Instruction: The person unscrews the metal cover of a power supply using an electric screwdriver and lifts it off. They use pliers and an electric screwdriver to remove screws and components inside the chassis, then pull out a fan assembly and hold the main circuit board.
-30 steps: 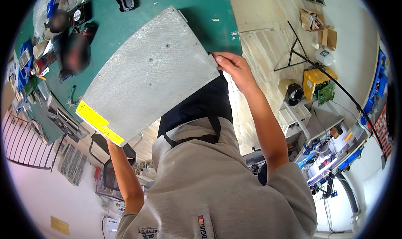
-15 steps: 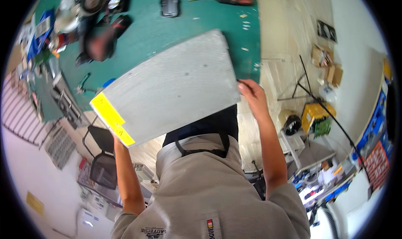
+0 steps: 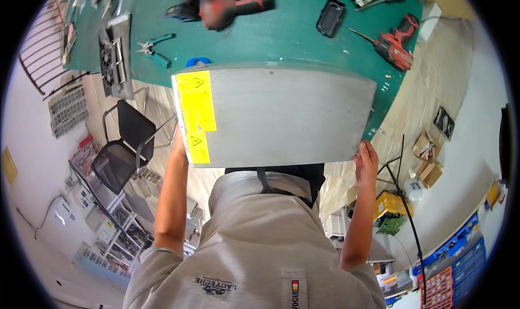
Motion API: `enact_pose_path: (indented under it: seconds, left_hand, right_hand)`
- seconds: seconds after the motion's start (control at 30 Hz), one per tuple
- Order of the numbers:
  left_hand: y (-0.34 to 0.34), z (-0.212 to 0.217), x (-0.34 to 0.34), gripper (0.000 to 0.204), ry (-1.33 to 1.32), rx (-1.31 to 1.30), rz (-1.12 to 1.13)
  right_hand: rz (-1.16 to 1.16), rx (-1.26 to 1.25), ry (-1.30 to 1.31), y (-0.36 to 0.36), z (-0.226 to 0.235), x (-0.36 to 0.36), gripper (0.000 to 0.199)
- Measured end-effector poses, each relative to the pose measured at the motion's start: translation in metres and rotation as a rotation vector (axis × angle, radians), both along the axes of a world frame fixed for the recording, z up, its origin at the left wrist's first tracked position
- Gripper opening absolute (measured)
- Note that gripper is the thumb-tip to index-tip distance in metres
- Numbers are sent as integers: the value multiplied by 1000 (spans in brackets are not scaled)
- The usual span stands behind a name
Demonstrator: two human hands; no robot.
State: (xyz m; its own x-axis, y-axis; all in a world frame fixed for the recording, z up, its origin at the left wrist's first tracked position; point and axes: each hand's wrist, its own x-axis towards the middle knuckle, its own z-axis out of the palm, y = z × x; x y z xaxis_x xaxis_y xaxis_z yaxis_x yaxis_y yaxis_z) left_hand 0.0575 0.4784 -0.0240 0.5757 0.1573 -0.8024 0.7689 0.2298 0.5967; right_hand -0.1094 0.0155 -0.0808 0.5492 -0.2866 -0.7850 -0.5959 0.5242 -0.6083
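Observation:
A large flat grey metal case (image 3: 281, 117) is held level in front of my waist, over the near edge of the green workbench. Yellow warning labels (image 3: 196, 106) run down its left end. My left hand (image 3: 179, 141) grips that end, its fingers mostly hidden behind the case. At the near right corner, my right hand (image 3: 366, 157) holds the case with fingertips against its edge. Part of a blue object (image 3: 198, 62) shows just past the case's far left corner.
On the green workbench (image 3: 271, 41) lie teal-handled pliers (image 3: 158, 49), a red and black power tool (image 3: 230, 7), a black tray (image 3: 331, 18), a red drill (image 3: 395, 44) and a grey metal part (image 3: 115, 54). A black chair (image 3: 130, 138) stands left; a tripod (image 3: 406, 201) stands right.
The case has gone from slanting up to the right to nearly level, both hands still on it. The whole view has turned, so the bench tools appear farther right.

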Motion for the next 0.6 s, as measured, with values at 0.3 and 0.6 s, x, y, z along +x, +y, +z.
enact_pose_path:
  seconds: [0.3, 0.6]
  left_hand:
    - [-57, 71, 2, 47, 14, 117, -76]
    - [-126, 167, -11, 36, -483, 233, -799]
  right_hand:
    - [401, -762, 54, 15, 39, 21, 33]
    - [856, -696, -622, 91, 251, 107, 63]
